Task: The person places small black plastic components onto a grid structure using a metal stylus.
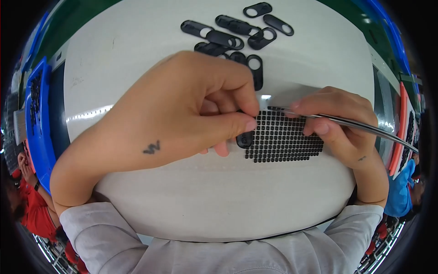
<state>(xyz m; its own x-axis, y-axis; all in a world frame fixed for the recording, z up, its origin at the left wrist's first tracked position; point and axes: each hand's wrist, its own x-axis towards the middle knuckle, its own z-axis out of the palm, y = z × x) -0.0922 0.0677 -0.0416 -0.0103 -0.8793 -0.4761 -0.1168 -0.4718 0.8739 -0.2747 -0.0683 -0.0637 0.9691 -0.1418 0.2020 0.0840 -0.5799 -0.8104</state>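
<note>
The left hand (191,105), a dark inked mark (152,147) near its wrist, pinches a black part (245,140); the right hand (340,116) grips tweezers (365,126), fingers closed. White table (219,201); blue tray (44,114) left.

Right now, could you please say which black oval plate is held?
The black oval plate pinched by the left hand, beside the grid of black squares; the others lie farther up the white table.
</note>
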